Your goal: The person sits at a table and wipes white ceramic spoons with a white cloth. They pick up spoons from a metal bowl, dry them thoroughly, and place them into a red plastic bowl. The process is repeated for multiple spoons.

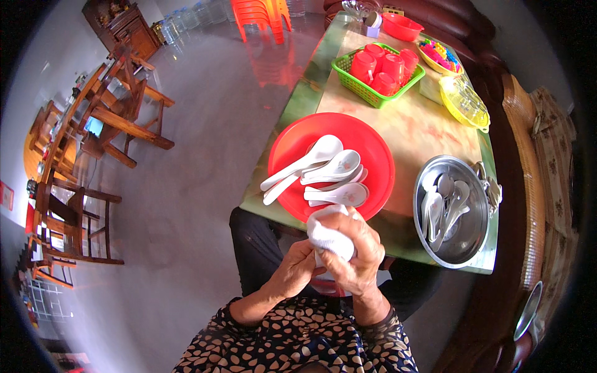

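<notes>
A white cloth (327, 235) is bunched up in front of me, just past the table's near edge. My right hand (359, 250) is closed round it from the right, fingers curled over the top. My left hand (293, 271) pinches at the lower left side of the cloth; what its fingers hold is hidden. Beyond the hands, a red plastic basin (380, 140) holds several white soup spoons (341, 194), some with a small printed pattern. To the right stands an oval steel basin (471, 239) with more spoons (445, 208), some white and some metal-looking.
On the table (407, 133), a green basket (349, 82) of red cups stands behind the red basin. A yellow basket (467, 112), a tray of colourful pieces (443, 56) and a red bowl (403, 26) lie farther back. A wooden bench (521, 149) runs along the right; wooden chairs (81, 217) stand left.
</notes>
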The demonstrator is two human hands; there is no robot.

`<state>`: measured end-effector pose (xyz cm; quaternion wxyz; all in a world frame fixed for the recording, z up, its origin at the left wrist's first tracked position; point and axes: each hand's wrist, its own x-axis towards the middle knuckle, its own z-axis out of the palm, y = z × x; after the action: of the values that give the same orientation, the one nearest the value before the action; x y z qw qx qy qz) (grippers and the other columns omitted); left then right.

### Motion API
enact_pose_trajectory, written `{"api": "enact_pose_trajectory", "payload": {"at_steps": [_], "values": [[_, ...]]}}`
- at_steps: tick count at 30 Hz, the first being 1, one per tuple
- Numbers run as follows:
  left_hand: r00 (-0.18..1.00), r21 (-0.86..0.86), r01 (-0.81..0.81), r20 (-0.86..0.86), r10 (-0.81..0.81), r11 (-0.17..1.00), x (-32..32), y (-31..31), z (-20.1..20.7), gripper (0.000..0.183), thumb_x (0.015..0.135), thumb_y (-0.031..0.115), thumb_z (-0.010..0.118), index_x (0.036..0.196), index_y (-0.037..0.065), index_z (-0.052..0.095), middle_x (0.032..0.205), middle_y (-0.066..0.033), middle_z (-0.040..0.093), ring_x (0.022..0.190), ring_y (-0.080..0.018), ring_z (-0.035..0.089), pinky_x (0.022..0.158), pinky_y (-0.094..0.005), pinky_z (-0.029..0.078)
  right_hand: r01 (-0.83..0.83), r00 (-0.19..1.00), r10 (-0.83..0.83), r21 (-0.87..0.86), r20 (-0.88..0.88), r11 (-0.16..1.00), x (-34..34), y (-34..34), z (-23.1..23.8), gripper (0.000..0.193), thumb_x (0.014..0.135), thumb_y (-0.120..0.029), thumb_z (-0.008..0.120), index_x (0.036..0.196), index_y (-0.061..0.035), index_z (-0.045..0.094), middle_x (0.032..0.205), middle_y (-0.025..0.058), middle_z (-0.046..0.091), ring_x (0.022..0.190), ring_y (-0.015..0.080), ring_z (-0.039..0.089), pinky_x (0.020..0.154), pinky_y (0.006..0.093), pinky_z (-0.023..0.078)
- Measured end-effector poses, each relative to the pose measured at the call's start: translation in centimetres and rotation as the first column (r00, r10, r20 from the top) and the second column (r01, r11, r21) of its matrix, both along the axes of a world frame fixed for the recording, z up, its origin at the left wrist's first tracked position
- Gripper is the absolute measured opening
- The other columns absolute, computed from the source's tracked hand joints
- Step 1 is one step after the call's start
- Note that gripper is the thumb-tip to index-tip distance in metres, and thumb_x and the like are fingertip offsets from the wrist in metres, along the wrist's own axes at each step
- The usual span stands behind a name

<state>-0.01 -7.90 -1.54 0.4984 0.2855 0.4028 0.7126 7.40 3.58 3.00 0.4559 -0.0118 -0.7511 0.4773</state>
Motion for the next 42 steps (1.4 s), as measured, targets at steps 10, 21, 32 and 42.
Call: {"api": "enact_pose_trajectory", "payload": {"at_steps": [10, 21, 32, 42], "values": [[0.908, 0.015, -0.205, -0.371, 0.196, 0.979, 1.0, 0.3, 1.2, 0.026, 0.098, 0.026, 0.045, 0.107, 0.002, 0.049, 0.077, -0.0051, 0.053, 0.051, -0.0023, 0.035, 0.043, -0.0169, 0.028, 0.087, 0.996, -0.079, -0.675, 0.042, 0.733, -1.3, 0.4, -1.3, 0.026, 0.089, -0.013, 0.063, 0.111, -0.0009, 0.056, 0.091, 0.0027, 0.063, 0.084, 0.0086, 0.057, 0.073, 0.0231, 0.047], [0.961, 0.055, -0.276, 0.05, 0.274, 0.96, 0.0, 0.3, 0.6, 0.033, 0.097, 0.03, 0.048, 0.112, 0.001, 0.05, 0.068, -0.0018, 0.051, 0.045, -0.0039, 0.037, 0.039, -0.0175, 0.026, 0.178, 0.983, -0.18, 0.05, 0.021, 0.983, 0.9, -1.5, -3.9, 0.042, 0.071, -0.017, 0.067, 0.111, -0.0049, 0.06, 0.127, 0.0185, 0.045, 0.12, 0.037, 0.043, 0.099, 0.0454, 0.036], [1.0, 0.13, -0.025, 0.016, 0.023, 0.991, 0.3, 0.2, 0.4, 0.036, 0.096, 0.033, 0.049, 0.113, 0.001, 0.048, 0.076, -0.0122, 0.055, 0.054, -0.0075, 0.043, 0.04, -0.0195, 0.031, -0.132, 0.989, 0.134, -0.729, -0.056, 0.672, 1.5, 1.1, -2.6, 0.045, 0.088, -0.033, 0.059, 0.114, 0.0047, 0.055, 0.109, 0.017, 0.061, 0.096, 0.0198, 0.058, 0.083, 0.0317, 0.047], [0.974, 0.012, -0.147, -0.175, 0.147, 0.989, 0.5, 0.5, 0.0, 0.033, 0.098, 0.027, 0.048, 0.118, 0.001, 0.052, 0.077, -0.0013, 0.054, 0.052, -0.0036, 0.039, 0.044, -0.0175, 0.031, 0.108, 0.983, -0.125, 0.125, 0.133, 0.986, 2.7, 0.4, -2.2, 0.042, 0.07, -0.02, 0.067, 0.111, -0.0107, 0.065, 0.127, 0.0138, 0.052, 0.126, 0.037, 0.039, 0.106, 0.049, 0.027]]}}
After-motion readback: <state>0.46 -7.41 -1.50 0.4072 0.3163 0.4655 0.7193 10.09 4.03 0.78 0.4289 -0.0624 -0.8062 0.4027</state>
